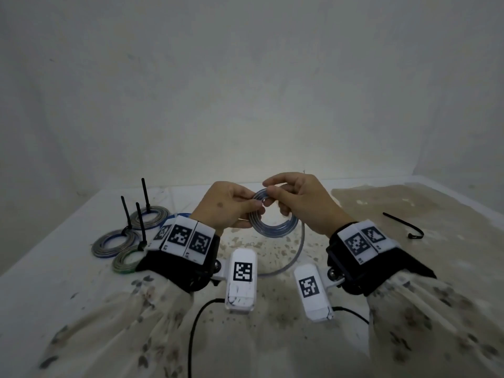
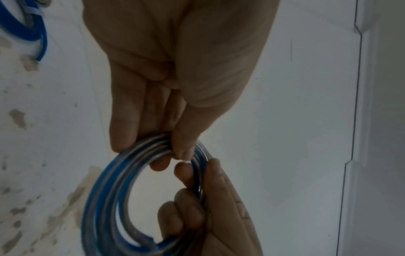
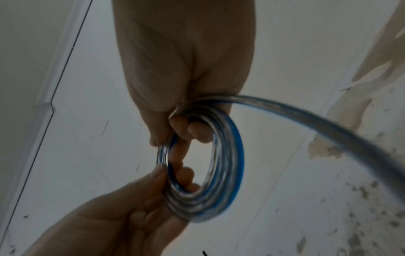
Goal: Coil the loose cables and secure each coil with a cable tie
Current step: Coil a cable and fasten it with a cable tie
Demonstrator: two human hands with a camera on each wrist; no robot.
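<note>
- Cable coil [image 1: 274,219], clear-and-blue, is held up between your hands above the surface [image 1: 272,249]; its loose tail [image 1: 296,255] trails down.
- Your left hand [image 1: 226,208] pinches its left rim with curled fingers.
- Your right hand [image 1: 300,200] pinches the top.
- Three tied coils [image 1: 114,241] lie left; a black cable tie [image 1: 403,225] lies right.

hands [image 3: 184,110] [image 3: 131,213] grip cable coil [image 3: 219,173] | loose tail [image 3: 306,117] trails right
</note>
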